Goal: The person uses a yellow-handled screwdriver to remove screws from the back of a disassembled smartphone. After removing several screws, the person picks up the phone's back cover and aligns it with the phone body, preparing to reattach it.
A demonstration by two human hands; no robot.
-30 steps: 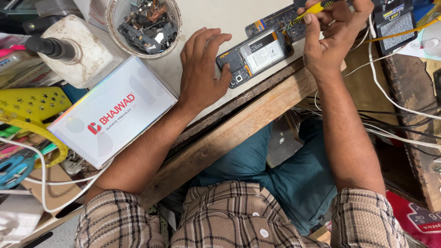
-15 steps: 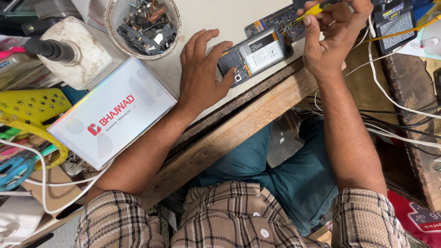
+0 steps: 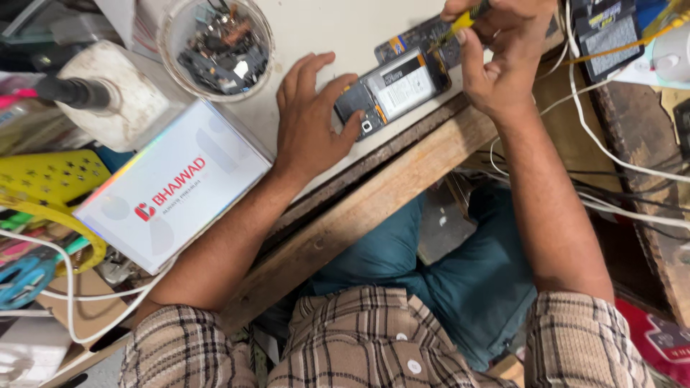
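Observation:
An opened phone (image 3: 395,90) with its back off lies on the pale worktop (image 3: 323,36), battery and circuit board showing. My left hand (image 3: 310,122) rests flat on the worktop, fingers spread, its thumb and fingertips against the phone's lower end. My right hand (image 3: 496,61) grips a yellow-handled screwdriver (image 3: 463,20), whose tip points down at the phone's upper part.
A white box (image 3: 172,190) lies left of my left hand. A round clear tub of small parts (image 3: 215,47) stands behind it. Yellow perforated plastic (image 3: 39,179) and cables crowd the left. White wires (image 3: 611,151) and a dark device (image 3: 611,36) lie at right. The wooden bench edge (image 3: 374,208) runs diagonally.
My right hand and the screwdriver have shifted slightly over the phone's top. My left hand stays in place on the phone's lower end.

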